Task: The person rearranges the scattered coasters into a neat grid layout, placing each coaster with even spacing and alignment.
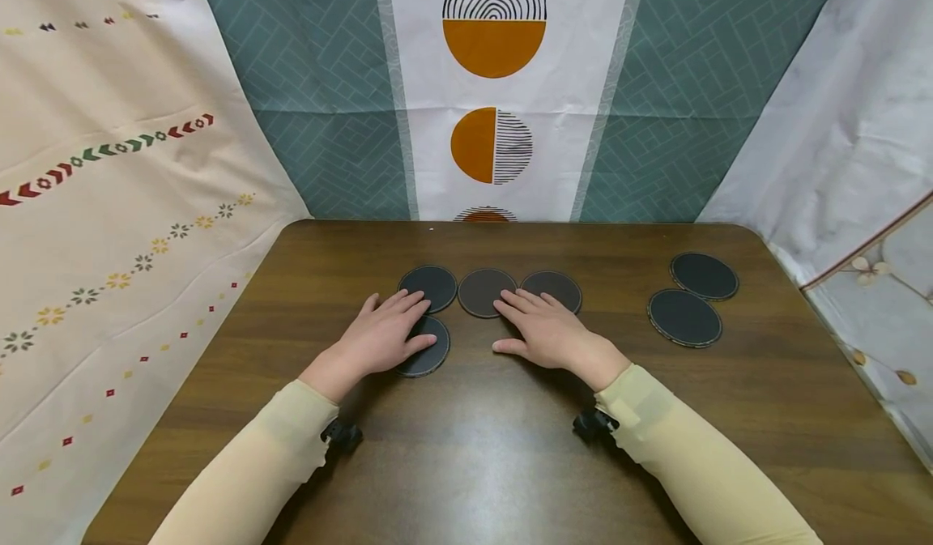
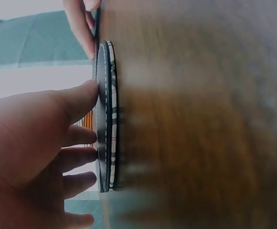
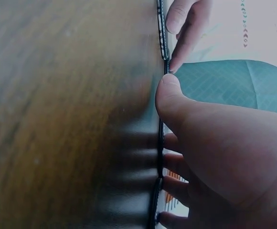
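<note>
Round dark coasters with stitched rims lie flat on the table. Three form a row: a back left coaster, a brownish middle coaster and a right coaster. Just in front of the left one lies another, the front left coaster, whose plaid edge shows in the left wrist view. My left hand rests its fingertips on the back left coaster and its thumb on the front left one. Fingers of my right hand touch the middle and right coasters, partly covering them; its thumb is out to the left.
Toward the table's right side lie two more coasters, a rear one and a nearer one, edge to edge. A patterned cloth hangs behind the wooden table, with light cloths along both sides.
</note>
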Demonstrator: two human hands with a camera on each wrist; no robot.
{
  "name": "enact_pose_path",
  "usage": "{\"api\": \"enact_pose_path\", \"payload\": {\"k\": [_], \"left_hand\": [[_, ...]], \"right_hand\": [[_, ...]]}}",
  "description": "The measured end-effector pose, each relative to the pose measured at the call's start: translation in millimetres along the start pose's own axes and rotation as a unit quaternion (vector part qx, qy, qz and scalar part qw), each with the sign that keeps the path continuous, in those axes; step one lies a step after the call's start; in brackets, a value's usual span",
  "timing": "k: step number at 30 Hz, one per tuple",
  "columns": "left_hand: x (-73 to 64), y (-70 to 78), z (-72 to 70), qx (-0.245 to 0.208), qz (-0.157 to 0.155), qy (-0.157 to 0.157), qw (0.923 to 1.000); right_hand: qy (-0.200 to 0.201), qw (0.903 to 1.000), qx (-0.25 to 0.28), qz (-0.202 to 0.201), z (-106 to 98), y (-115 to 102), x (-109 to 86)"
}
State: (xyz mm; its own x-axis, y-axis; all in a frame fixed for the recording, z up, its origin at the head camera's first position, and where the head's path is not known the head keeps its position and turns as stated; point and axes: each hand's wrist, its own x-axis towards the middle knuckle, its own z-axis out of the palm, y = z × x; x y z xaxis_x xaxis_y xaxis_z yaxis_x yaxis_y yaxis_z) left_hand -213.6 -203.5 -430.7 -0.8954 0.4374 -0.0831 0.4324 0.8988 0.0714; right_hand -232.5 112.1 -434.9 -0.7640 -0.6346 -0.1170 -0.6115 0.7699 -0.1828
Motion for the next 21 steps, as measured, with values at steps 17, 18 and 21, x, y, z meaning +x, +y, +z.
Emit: {"api": "enact_pose_path", "payload": {"k": [17,18,21], "left_hand": [[3.3,-2.9,0.5,0.014,0.016,0.008,0.9997],[3.3,-2.9,0.5,0.014,0.016,0.008,0.9998],[2.9,-2.5,-0.5,0.011,0.013,0.005,0.9998]], "right_hand": [[0.000,1.0000,-0.009,0.000,0.3,0.4,0.7],[-0.002,1.0000,-0.009,0.000,0.5,0.6,0.8],[-0.006,1.0000,-0.007,-0.002,0.9,1.5,1.5]]}}
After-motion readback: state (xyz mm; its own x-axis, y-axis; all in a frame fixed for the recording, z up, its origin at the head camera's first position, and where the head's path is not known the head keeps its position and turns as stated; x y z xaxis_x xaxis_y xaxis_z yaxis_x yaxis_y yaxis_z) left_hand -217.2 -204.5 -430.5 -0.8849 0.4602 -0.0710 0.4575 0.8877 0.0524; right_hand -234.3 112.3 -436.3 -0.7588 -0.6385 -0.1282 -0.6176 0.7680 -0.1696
